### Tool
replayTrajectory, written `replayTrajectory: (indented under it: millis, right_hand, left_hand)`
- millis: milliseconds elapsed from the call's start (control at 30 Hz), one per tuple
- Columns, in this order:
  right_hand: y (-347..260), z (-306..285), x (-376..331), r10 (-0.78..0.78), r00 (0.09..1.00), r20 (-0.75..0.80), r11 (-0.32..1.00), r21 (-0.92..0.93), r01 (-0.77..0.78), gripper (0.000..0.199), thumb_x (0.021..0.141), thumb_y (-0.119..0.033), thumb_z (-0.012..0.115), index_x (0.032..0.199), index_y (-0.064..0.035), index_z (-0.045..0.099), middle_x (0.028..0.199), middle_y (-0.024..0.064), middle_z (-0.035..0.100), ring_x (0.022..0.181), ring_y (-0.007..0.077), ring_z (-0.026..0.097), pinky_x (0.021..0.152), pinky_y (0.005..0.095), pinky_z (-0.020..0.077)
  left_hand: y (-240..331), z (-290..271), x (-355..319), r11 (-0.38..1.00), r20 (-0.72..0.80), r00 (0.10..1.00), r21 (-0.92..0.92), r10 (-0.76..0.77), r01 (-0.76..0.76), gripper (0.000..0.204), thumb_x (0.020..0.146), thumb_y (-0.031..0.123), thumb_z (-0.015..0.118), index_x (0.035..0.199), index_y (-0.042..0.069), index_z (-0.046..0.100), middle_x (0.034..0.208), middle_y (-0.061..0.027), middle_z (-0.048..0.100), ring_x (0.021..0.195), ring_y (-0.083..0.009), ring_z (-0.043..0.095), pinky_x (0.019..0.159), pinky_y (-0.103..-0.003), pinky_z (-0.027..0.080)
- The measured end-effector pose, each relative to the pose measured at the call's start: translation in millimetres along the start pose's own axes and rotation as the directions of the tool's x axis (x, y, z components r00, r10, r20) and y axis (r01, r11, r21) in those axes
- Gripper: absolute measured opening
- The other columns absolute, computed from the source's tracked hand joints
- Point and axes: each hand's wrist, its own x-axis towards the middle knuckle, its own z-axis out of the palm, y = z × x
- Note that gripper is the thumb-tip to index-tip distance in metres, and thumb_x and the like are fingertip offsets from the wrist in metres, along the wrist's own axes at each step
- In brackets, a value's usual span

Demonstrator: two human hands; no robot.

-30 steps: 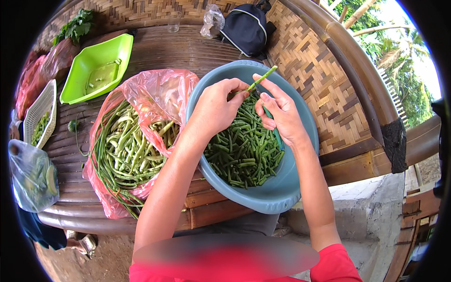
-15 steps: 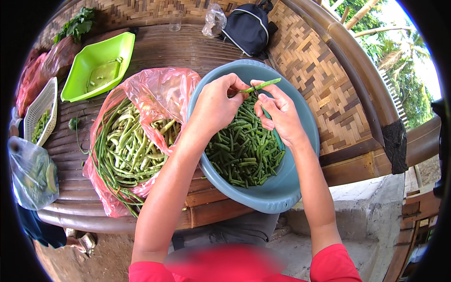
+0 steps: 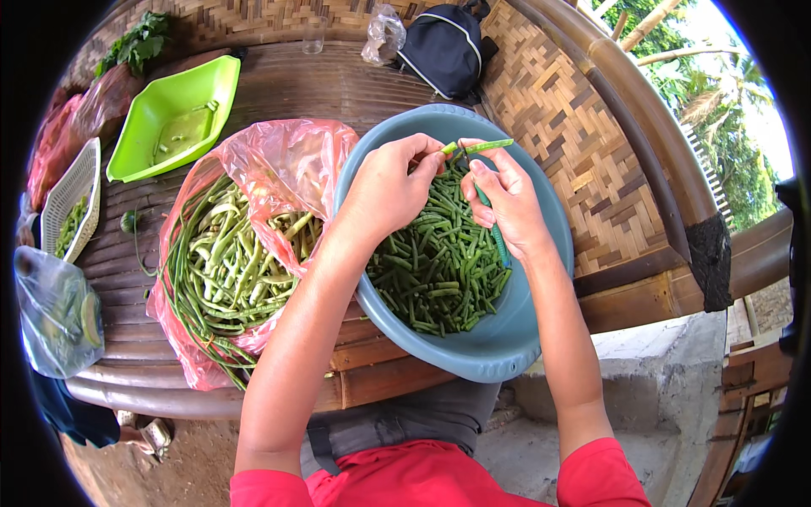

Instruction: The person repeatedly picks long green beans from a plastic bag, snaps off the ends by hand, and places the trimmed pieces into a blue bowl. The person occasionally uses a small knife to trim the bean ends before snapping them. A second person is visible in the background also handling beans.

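Bean over the blue basin is slender, bright green.

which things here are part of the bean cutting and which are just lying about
Part of it:
green bean, in the left grip
green-handled knife, in the right grip
blue basin
cut beans
probably the longer beans in the pink bag

Apparently just lying about:
black bag
clear glass
crumpled clear plastic
leafy greens
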Motion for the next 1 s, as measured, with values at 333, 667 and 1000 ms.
replayTrajectory:
  millis: [333, 667, 1000]
  right_hand:
    - [-2.9, 3.5, -2.1, 0.057, 0.996, 0.070, 0.998, -0.006, -0.057, 0.048, 0.104, -0.021, 0.057, 0.149, -0.0057, 0.045, 0.080, 0.0020, 0.059, 0.053, 0.0025, 0.042, 0.047, 0.0169, 0.0336]
    - [-0.7, -2.0, 1.7, -0.100, 0.992, -0.079, 0.990, 0.093, 0.107, 0.036, 0.105, -0.023, 0.056, 0.137, -0.0060, 0.055, 0.079, 0.0005, 0.058, 0.053, 0.0022, 0.042, 0.047, 0.0171, 0.0346]
    - [-2.4, 0.6, -1.7, -0.028, 0.999, 0.044, 0.999, 0.022, 0.027, 0.044, 0.105, -0.020, 0.055, 0.146, -0.0075, 0.048, 0.079, 0.0010, 0.058, 0.054, 0.0021, 0.042, 0.047, 0.0170, 0.0340]
  left_hand:
    - [0.3, -0.1, -0.2, 0.991, 0.022, 0.998, -0.122, 0.060, -0.056, 0.038, 0.097, 0.004, 0.061, 0.134, -0.002, 0.059, 0.095, -0.0057, 0.068, 0.082, -0.0092, 0.061, 0.075, -0.025, 0.050]
    - [-0.7, 2.7, 1.2, 0.988, 0.009, 0.999, -0.151, -0.031, 0.033, 0.019, 0.097, 0.002, 0.061, 0.114, -0.004, 0.058, 0.090, -0.0069, 0.065, 0.079, -0.0119, 0.064, 0.069, -0.026, 0.052]
    - [-0.4, 3.5, 1.5, 0.989, 0.002, 1.000, -0.147, -0.012, 0.012, 0.010, 0.097, 0.004, 0.063, 0.103, -0.003, 0.060, 0.088, -0.0048, 0.064, 0.073, -0.0098, 0.061, 0.065, -0.025, 0.050]
